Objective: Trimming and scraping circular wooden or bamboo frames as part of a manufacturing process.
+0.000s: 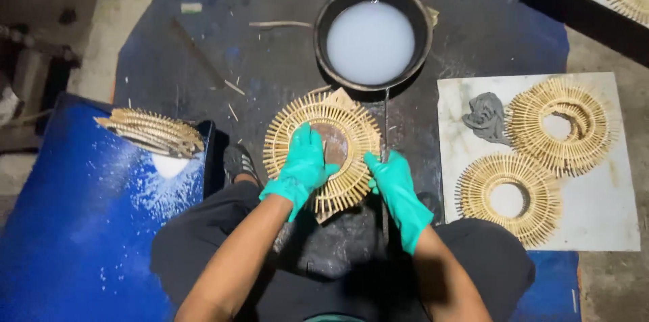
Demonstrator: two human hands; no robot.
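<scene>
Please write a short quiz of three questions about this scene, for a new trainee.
1. True or false: both hands wear green gloves.
2. What is in the black basin? A) milky white liquid B) sand C) nothing
3. How many finished rings lie on the white slab?

Key
1. True: the left hand presses on the sunburst stick ring, and the right hand touches its edge.
2. A.
3. Two: the upper ring and the lower ring, beside a grey rag.
</scene>
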